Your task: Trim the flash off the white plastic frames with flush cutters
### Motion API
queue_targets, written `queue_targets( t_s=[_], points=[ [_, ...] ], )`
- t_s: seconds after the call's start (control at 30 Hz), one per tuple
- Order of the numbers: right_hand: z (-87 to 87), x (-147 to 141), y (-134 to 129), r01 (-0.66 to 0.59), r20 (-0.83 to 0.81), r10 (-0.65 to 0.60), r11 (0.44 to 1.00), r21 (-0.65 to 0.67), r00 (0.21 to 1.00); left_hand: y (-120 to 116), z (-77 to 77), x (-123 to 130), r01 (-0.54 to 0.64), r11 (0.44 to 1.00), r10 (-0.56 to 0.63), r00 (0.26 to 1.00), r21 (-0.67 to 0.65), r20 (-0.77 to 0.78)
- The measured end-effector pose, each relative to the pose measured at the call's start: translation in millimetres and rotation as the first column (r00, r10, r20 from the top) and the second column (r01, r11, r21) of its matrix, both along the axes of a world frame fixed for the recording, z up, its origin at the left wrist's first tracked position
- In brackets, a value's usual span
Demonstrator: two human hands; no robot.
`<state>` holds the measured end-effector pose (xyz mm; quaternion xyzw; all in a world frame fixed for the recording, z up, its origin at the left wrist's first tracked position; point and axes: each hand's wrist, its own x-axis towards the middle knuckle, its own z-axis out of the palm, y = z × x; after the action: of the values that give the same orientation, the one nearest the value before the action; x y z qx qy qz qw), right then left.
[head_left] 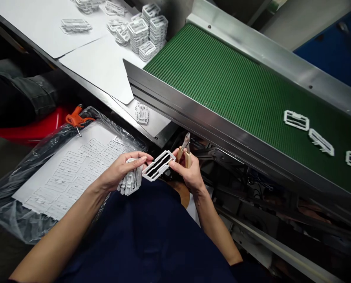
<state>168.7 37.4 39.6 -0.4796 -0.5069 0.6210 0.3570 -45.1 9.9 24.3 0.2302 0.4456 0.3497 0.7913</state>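
While both hands are close together above the lap, a green conveyor belt (211, 78) runs beyond and to the right of the right hand (191, 169). Ahead of the left hand (119, 167), a table spread with white sheets (95, 67) bears stacked frames (138, 31) beside the belt. Left of that hand is clear plastic (4, 200) under a pale panel (72, 165); an orange air gun (74, 118) rests at its far edge. The left hand curls around a bundle of frames (130, 182). The right hand holds nippers (187, 140), tips up, and pinches one end of a single frame (163, 169) between the hands; whether left fingertips touch it I cannot tell. Well right, three loose frames (296, 116) lie on the belt.
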Motion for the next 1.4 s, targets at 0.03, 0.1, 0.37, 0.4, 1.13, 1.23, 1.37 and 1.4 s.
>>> queue_targets(
  t_s=[0.03, 0.1, 0.37, 0.4, 1.13, 1.23, 1.37, 1.4],
  points=[
    [3.1, 1.8, 2.8, -0.042, 0.013, 0.043, 0.999, -0.011, 0.999, 2.9, 0.4, -1.3, 0.03, 1.0, -0.03, 0.999, 0.001, 0.014],
    [7.0, 3.5, 7.7, -0.091, 0.022, 0.091, 0.995, -0.032, 0.996, 7.0, 1.3, -2.0, 0.077, 0.997, -0.076, 0.997, 0.0, 0.034],
    [5.5, 1.7, 12.8, -0.095, 0.025, 0.098, 0.991, -0.091, 0.995, 10.1, 4.1, 6.4, 0.119, 0.992, -0.12, 0.993, 0.033, 0.012],
    [4.8, 1.6, 12.9, -0.095, 0.01, 0.096, 0.991, -0.098, 0.995, 10.1, 4.2, 6.5, 0.112, 0.993, -0.112, 0.994, 0.043, -0.005],
    [-6.7, -1.4, 11.1, -0.023, -0.218, -0.022, 0.98, -0.2, 0.976, 7.7, 3.7, 9.3, 0.036, 0.999, -0.037, 0.998, 0.008, 0.047],
    [-7.8, -1.8, 10.8, -0.023, -0.232, -0.027, 0.977, -0.211, 0.972, 7.1, 4.8, 10.5, 0.03, 1.0, -0.03, 0.998, 0.002, 0.05],
    [-8.5, -3.2, 10.0, -0.016, -0.24, -0.041, 0.974, -0.228, 0.97, 7.0, 5.7, 11.5, 0.024, 1.0, -0.024, 0.999, -0.007, 0.044],
    [-8.7, -3.5, 9.8, -0.016, -0.243, -0.042, 0.973, -0.231, 0.969, 7.1, 5.6, 11.5, 0.025, 1.0, -0.025, 0.999, -0.01, 0.043]
  ],
)
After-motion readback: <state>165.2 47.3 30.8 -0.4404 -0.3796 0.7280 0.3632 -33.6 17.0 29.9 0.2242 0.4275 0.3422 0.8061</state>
